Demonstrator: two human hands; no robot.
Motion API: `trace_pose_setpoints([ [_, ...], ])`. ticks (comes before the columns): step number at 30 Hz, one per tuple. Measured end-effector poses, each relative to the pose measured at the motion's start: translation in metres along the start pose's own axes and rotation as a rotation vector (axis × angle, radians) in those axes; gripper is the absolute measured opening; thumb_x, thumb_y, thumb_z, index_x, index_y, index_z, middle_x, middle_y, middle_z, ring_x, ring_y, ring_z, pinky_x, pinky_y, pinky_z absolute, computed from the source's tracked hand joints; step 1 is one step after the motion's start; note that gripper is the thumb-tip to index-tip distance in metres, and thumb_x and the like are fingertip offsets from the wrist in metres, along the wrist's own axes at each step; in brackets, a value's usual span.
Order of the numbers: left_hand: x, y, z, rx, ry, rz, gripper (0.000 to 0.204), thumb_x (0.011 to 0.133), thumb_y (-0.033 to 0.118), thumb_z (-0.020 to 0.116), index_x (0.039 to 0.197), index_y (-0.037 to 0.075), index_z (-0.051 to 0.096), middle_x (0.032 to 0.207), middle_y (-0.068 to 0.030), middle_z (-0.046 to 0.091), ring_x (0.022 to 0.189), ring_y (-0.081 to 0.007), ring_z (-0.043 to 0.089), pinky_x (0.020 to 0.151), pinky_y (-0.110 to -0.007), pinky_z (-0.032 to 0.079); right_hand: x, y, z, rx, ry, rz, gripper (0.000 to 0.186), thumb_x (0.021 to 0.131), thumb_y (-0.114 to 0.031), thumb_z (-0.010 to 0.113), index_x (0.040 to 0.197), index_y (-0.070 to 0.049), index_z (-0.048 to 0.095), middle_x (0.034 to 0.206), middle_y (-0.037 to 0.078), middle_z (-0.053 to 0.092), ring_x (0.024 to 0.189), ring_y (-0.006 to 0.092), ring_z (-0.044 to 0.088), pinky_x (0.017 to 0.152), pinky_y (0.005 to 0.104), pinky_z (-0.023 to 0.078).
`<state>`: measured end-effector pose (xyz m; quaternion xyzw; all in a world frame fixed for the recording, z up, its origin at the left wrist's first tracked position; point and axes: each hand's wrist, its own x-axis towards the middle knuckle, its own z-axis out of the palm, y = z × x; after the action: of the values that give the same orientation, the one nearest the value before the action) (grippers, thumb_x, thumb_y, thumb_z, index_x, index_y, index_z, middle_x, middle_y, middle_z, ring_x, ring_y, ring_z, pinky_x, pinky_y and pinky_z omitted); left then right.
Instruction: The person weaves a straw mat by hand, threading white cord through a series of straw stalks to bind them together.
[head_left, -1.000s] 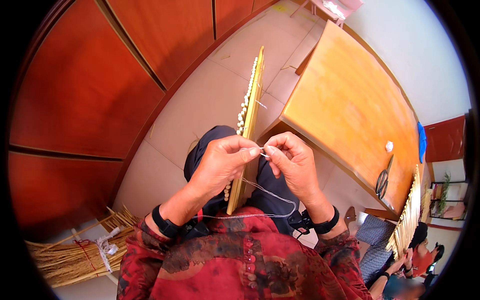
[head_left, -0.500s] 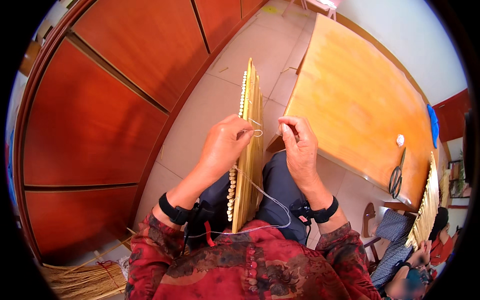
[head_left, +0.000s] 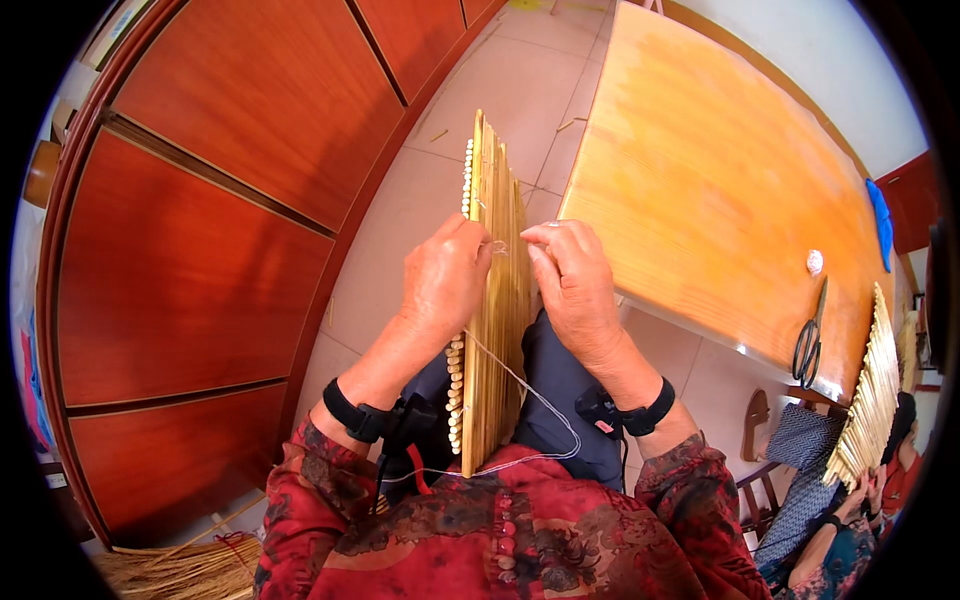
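A long yellow straw-stalk mat [head_left: 490, 390] stands lengthwise over my lap, pale stalk ends along its left edge. My left hand [head_left: 445, 270] is closed at the mat, pinching a thin white string [head_left: 530, 390], which shows as a small loop between my hands and also hangs over my lap. My right hand [head_left: 570, 280] is just right of the mat, thumb and forefinger pinched; what they hold is too small to name.
At right, a wooden table [head_left: 700, 150] holds black scissors [head_left: 810, 345], a small white lump [head_left: 814, 262] and blue cloth [head_left: 880, 225]. A co-worker's hands [head_left: 858, 498] hold another stalk mat [head_left: 860, 400]. Wooden cabinets [head_left: 190, 290] stand left; straw bundles [head_left: 170, 575] lie lower left.
My hands, together on the string a second ago, have parted and sit higher in the view. The mat now shows more of its stalk face. The whole view has shifted slightly.
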<state>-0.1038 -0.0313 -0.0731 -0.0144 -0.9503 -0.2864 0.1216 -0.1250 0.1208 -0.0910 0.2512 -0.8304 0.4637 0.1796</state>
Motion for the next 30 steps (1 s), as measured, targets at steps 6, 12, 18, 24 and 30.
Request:
trace_pose_setpoints([
  [6,0.004,-0.007,-0.004,0.008,0.022,-0.046,0.006,0.075,0.006,0.061,0.078,0.002,0.056,0.076,-0.0123,0.054,0.070,-0.0328,0.055,0.060,-0.038,0.044,0.005,-0.008,0.017,-0.225,-0.139,-0.153,0.025,0.070,-0.007,0.064,0.094,-0.004,0.057,0.082,0.010,0.053,0.080,0.0269,0.051,0.071,0.0339,0.041],
  [12,-0.001,-0.006,-0.008,-0.021,0.040,-0.062,0.005,0.076,0.004,0.060,0.078,0.001,0.057,0.076,-0.0131,0.054,0.068,-0.0322,0.055,0.059,-0.037,0.044,0.004,0.004,0.035,-0.343,-0.173,-0.157,0.013,0.070,-0.006,0.057,0.082,-0.006,0.053,0.075,0.008,0.049,0.075,0.0238,0.053,0.067,0.0334,0.041],
  [18,-0.001,-0.009,-0.013,-0.029,-0.009,-0.067,0.006,0.078,0.010,0.057,0.078,0.004,0.056,0.077,-0.0115,0.056,0.072,-0.0328,0.057,0.062,-0.040,0.046,0.007,0.010,0.039,-0.371,-0.190,-0.159,0.010,0.067,-0.004,0.054,0.074,-0.007,0.048,0.071,0.008,0.048,0.067,0.0242,0.054,0.061,0.0337,0.042],
  [24,-0.005,-0.009,-0.022,-0.152,-0.047,-0.149,0.010,0.080,0.010,0.056,0.086,0.002,0.057,0.082,-0.0147,0.060,0.076,-0.0335,0.059,0.065,-0.039,0.047,0.010,0.011,0.042,-0.356,-0.179,-0.134,0.010,0.067,-0.004,0.055,0.074,-0.007,0.048,0.070,0.008,0.049,0.067,0.0243,0.054,0.061,0.0339,0.044],
  [30,-0.014,-0.005,-0.035,-0.035,-0.042,-0.131,0.010,0.081,0.008,0.054,0.086,0.000,0.056,0.079,-0.0182,0.059,0.073,-0.0368,0.057,0.064,-0.041,0.046,0.010,0.016,0.047,-0.381,-0.193,-0.116,0.009,0.067,-0.004,0.055,0.074,-0.007,0.051,0.072,0.008,0.050,0.072,0.0253,0.055,0.062,0.0352,0.045],
])
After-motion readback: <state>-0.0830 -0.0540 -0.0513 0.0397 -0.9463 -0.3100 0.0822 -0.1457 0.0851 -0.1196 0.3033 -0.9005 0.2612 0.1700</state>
